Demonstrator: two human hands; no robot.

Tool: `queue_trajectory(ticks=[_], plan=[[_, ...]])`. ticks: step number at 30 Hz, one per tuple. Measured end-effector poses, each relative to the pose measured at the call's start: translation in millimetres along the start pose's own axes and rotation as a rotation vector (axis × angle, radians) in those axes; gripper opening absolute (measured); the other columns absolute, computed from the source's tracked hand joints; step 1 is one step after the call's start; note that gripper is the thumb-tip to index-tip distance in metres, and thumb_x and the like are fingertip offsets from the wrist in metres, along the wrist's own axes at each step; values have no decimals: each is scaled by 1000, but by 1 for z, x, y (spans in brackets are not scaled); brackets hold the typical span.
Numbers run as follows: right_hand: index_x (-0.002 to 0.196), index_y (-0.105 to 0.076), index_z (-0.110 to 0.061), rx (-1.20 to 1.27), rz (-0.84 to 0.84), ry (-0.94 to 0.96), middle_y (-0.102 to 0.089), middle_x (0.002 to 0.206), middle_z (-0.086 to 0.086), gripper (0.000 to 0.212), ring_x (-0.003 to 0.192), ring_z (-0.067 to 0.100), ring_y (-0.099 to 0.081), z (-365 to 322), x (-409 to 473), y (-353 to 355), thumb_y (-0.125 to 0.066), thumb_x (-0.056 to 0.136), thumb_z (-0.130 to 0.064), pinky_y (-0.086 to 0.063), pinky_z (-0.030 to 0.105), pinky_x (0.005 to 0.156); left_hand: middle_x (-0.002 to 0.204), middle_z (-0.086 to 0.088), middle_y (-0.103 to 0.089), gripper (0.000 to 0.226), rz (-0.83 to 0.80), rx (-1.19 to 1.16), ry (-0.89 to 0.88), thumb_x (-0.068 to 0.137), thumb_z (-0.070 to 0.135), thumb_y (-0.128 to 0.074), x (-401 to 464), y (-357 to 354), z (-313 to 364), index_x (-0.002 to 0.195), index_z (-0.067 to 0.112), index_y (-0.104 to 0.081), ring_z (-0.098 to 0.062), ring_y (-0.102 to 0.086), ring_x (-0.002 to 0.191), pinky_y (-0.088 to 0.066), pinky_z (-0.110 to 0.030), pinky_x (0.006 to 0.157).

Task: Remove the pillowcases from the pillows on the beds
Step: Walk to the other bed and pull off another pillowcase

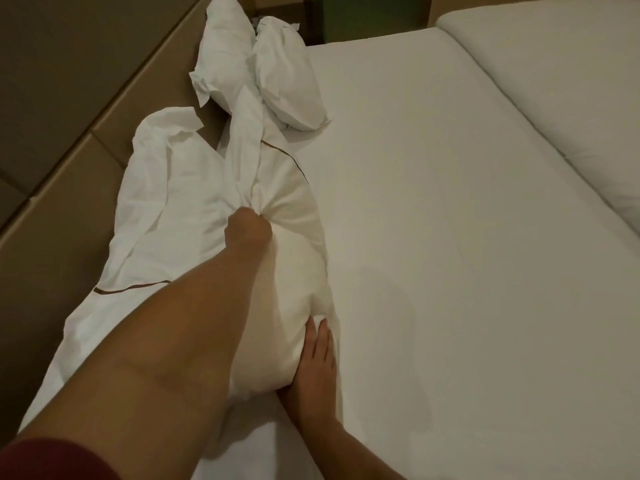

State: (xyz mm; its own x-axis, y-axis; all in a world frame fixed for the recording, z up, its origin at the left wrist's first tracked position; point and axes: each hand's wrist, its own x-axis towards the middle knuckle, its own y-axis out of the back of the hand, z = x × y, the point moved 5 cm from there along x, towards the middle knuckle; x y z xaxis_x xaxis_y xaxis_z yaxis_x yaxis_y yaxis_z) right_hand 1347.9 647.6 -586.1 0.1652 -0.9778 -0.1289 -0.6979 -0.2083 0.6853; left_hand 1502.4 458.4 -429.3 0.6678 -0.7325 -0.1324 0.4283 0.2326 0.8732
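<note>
A white pillow (pixel 298 271) in a pillowcase with a thin brown trim line lies along the left edge of the bed (pixel 450 237). My left hand (pixel 247 226) is clenched on a bunch of the pillowcase fabric near the pillow's middle. My right hand (pixel 317 358) lies flat against the near end of the pillow, fingers spread, pressing it. A loose crumpled pillowcase (pixel 166 188) lies to the left, partly under my left arm. Two more white pillows (pixel 225 57) (pixel 287 81) rest at the far left corner.
A brown padded headboard (pixel 69 116) runs along the left side. A second bed (pixel 554 81) with a white sheet stands at the right, separated by a narrow gap. A dark green area shows at the top behind the beds.
</note>
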Motion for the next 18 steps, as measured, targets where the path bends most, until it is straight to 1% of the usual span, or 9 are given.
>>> queue_trajectory(ticks=[5, 7, 10, 14, 18], plan=[[148, 31, -39, 46, 37, 22, -4, 167, 9, 111, 154, 29, -10, -13, 7, 9, -59, 85, -57, -13, 40, 124, 116, -18, -63, 27, 79, -149, -3, 96, 17, -48, -10, 19, 17, 115, 2, -60, -38, -60, 108, -47, -39, 89], [147, 28, -40, 65, 23, 36, -2, 167, 8, 110, 154, 27, -8, -11, 11, 14, -63, 85, -53, -12, 38, 124, 115, -17, -63, 27, 95, -167, -7, 97, 18, -48, -11, 22, 19, 115, 2, -60, -38, -60, 107, -47, -39, 88], [144, 30, -44, 97, 18, 56, 3, 167, 3, 115, 154, 24, -4, -4, 16, 18, -68, 83, -50, -12, 38, 125, 117, -16, -63, 30, 102, -197, 2, 98, 21, -48, -10, 19, 16, 119, 3, -58, -37, -59, 109, -45, -37, 85], [145, 28, -42, 116, 25, 62, 2, 168, 4, 112, 154, 24, -3, -1, 26, 13, -65, 85, -55, -19, 41, 124, 117, -17, -63, 30, 103, -225, -51, 98, 19, -47, -7, 7, 23, 121, 2, -58, -36, -59, 109, -45, -36, 86], [145, 30, -42, 160, 64, 70, 0, 167, 7, 113, 154, 27, -8, -11, 53, 11, -64, 86, -59, -24, 45, 122, 115, -16, -63, 30, 126, -240, -130, 98, 16, -45, 4, -2, 44, 120, 2, -59, -36, -59, 108, -46, -37, 90]])
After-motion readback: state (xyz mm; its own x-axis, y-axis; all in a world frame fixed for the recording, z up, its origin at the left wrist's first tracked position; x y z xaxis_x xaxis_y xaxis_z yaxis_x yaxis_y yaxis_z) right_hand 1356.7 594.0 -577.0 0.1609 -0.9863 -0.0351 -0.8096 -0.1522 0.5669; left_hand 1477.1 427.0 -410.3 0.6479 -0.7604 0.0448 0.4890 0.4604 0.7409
